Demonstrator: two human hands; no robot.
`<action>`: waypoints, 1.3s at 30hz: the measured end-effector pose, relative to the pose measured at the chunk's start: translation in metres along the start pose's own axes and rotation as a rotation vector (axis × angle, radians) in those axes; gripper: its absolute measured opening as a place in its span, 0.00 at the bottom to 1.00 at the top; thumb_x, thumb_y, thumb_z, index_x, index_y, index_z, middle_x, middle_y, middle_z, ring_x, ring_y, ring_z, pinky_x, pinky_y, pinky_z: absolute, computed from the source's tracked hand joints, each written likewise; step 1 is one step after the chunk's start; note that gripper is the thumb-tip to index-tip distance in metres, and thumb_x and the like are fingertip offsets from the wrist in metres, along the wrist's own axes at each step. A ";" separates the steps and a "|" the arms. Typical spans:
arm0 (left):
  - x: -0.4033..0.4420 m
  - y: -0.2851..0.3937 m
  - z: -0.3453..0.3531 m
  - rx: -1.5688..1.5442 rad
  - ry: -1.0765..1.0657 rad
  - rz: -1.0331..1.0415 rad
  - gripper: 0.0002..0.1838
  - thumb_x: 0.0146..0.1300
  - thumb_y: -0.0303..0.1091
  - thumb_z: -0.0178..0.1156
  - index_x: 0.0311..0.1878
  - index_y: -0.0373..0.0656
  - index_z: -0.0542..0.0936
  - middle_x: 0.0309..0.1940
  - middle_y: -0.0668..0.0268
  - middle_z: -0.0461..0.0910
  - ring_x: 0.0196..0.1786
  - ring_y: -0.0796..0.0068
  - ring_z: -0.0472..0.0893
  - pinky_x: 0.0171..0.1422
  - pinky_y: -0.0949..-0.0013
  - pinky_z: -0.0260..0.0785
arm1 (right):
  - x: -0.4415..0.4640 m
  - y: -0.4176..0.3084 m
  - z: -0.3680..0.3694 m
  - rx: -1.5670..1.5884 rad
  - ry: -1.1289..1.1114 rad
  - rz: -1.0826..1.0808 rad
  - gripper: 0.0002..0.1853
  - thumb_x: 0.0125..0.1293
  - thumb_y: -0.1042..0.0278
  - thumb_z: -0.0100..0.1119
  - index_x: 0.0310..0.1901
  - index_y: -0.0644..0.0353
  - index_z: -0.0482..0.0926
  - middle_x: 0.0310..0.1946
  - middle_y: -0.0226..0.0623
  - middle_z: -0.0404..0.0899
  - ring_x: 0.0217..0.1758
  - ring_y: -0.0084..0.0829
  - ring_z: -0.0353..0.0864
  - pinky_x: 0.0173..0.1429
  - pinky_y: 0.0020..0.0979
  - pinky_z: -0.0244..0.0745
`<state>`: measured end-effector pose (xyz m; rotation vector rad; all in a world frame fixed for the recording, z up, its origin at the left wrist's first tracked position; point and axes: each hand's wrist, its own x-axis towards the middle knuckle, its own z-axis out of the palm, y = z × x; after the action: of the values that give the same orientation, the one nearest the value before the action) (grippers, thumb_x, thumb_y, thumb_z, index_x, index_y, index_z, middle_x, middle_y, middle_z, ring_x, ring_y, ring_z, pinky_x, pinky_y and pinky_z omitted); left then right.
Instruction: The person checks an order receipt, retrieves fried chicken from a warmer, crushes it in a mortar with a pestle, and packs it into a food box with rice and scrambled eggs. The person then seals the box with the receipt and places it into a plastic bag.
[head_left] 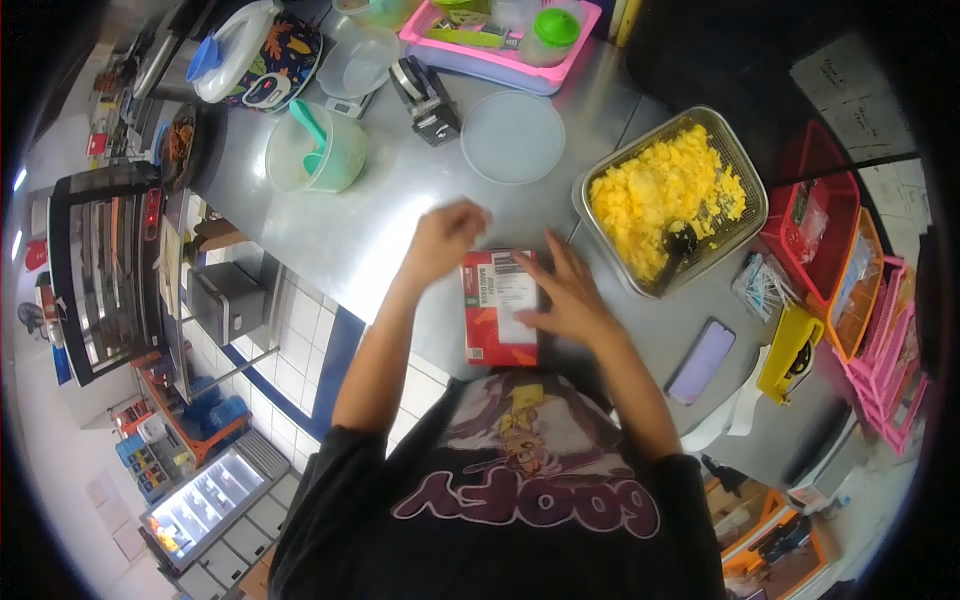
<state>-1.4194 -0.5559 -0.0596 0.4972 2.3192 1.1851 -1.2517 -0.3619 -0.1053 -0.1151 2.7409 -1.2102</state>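
Observation:
A red and white flat box (pixel 500 325) lies on the steel table (pixel 400 190) close to the person's body, with a white label on top. My right hand (pixel 570 300) rests over its right side, fingers spread, the fingertips on or just above the label. Up and left of the box, my left hand (pixel 450 240) is raised with its fingers curled together; whether anything small is between them cannot be made out. A round translucent lid (pixel 513 137) lies beyond the hands. To the right stands a metal tray (pixel 757 205) of yellow crumbled food (pixel 650 195) with a black spoon (pixel 679 243).
A translucent tub (pixel 345 150) with a green scoop, a black tape dispenser (pixel 428 105) and a pink tray (pixel 480 58) stand farther back. On the right are a purple phone (pixel 701 361), a yellow dispenser (pixel 790 355) and a red basket (pixel 815 240).

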 end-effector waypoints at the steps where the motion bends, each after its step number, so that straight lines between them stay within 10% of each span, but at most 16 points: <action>1: -0.015 0.018 0.007 -0.025 -0.081 -0.060 0.11 0.68 0.32 0.57 0.40 0.34 0.85 0.26 0.68 0.83 0.28 0.76 0.79 0.36 0.71 0.73 | 0.001 0.001 0.001 -0.007 -0.003 -0.020 0.48 0.50 0.47 0.75 0.75 0.32 0.63 0.77 0.60 0.47 0.79 0.60 0.49 0.79 0.54 0.51; 8: -0.024 0.019 0.027 0.461 -0.152 -0.214 0.22 0.65 0.52 0.62 0.33 0.38 0.86 0.22 0.57 0.83 0.28 0.59 0.85 0.36 0.60 0.76 | 0.004 -0.002 0.000 -0.004 0.025 -0.060 0.51 0.49 0.48 0.76 0.76 0.37 0.61 0.76 0.62 0.47 0.79 0.61 0.50 0.78 0.54 0.53; 10: -0.030 0.023 0.017 0.662 -0.254 -0.418 0.26 0.59 0.59 0.64 0.39 0.41 0.88 0.34 0.53 0.86 0.42 0.55 0.86 0.47 0.56 0.78 | 0.001 -0.003 -0.001 -0.014 0.012 -0.057 0.52 0.49 0.48 0.76 0.77 0.39 0.60 0.76 0.63 0.48 0.78 0.61 0.51 0.77 0.53 0.54; 13: -0.043 0.011 -0.008 0.809 -0.329 -0.368 0.29 0.57 0.63 0.66 0.30 0.41 0.87 0.27 0.56 0.85 0.33 0.56 0.85 0.41 0.58 0.76 | 0.000 -0.005 -0.002 -0.030 0.002 -0.036 0.52 0.50 0.47 0.76 0.77 0.39 0.59 0.76 0.63 0.48 0.78 0.61 0.51 0.77 0.52 0.55; 17: -0.009 -0.019 -0.045 0.166 0.067 -0.332 0.25 0.60 0.54 0.68 0.25 0.39 0.80 0.21 0.66 0.78 0.26 0.73 0.76 0.32 0.68 0.69 | 0.001 -0.004 -0.004 -0.007 -0.034 -0.022 0.52 0.51 0.45 0.76 0.77 0.40 0.59 0.77 0.60 0.48 0.80 0.60 0.49 0.78 0.53 0.53; 20: 0.044 0.012 -0.043 -0.521 0.459 -0.430 0.28 0.66 0.51 0.64 0.58 0.39 0.72 0.49 0.60 0.77 0.43 0.63 0.79 0.39 0.67 0.76 | 0.001 -0.002 0.000 -0.018 -0.038 -0.019 0.52 0.51 0.44 0.75 0.77 0.39 0.59 0.78 0.59 0.47 0.80 0.59 0.48 0.79 0.53 0.51; 29: 0.161 -0.056 -0.062 -0.942 0.177 -0.529 0.20 0.73 0.38 0.57 0.60 0.35 0.73 0.51 0.51 0.76 0.48 0.53 0.82 0.43 0.59 0.86 | 0.000 -0.001 -0.004 -0.013 -0.052 -0.012 0.52 0.52 0.43 0.74 0.78 0.38 0.57 0.78 0.58 0.45 0.80 0.58 0.47 0.79 0.52 0.51; 30: 0.160 -0.050 -0.061 -0.986 0.290 -0.552 0.15 0.72 0.38 0.59 0.52 0.35 0.76 0.46 0.53 0.79 0.34 0.57 0.83 0.35 0.60 0.84 | -0.001 -0.001 -0.003 0.001 -0.055 0.000 0.52 0.52 0.43 0.74 0.78 0.38 0.57 0.78 0.58 0.45 0.80 0.58 0.47 0.79 0.52 0.51; 35: 0.116 -0.037 -0.027 -1.086 0.448 -0.252 0.13 0.68 0.33 0.60 0.50 0.35 0.79 0.45 0.54 0.80 0.36 0.62 0.84 0.37 0.64 0.81 | -0.006 0.000 0.003 0.093 0.126 -0.122 0.35 0.54 0.51 0.74 0.66 0.37 0.76 0.77 0.56 0.49 0.78 0.59 0.52 0.78 0.51 0.55; 38: 0.112 -0.074 -0.014 0.375 0.733 -0.148 0.11 0.58 0.37 0.65 0.35 0.37 0.86 0.34 0.53 0.85 0.34 0.56 0.84 0.38 0.59 0.75 | -0.008 -0.004 0.008 0.084 0.167 -0.163 0.23 0.54 0.57 0.75 0.54 0.40 0.84 0.76 0.56 0.52 0.77 0.60 0.54 0.78 0.51 0.56; 39: 0.102 -0.075 -0.011 0.367 0.739 -0.165 0.11 0.58 0.37 0.65 0.35 0.37 0.86 0.34 0.53 0.85 0.34 0.56 0.84 0.38 0.59 0.75 | -0.011 -0.006 0.008 0.080 0.149 -0.167 0.23 0.54 0.57 0.75 0.54 0.40 0.84 0.76 0.56 0.52 0.77 0.60 0.54 0.78 0.51 0.56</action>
<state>-1.5161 -0.5518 -0.1417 -0.0473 3.1596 0.9630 -1.2395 -0.3703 -0.1053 -0.2593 2.8525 -1.4243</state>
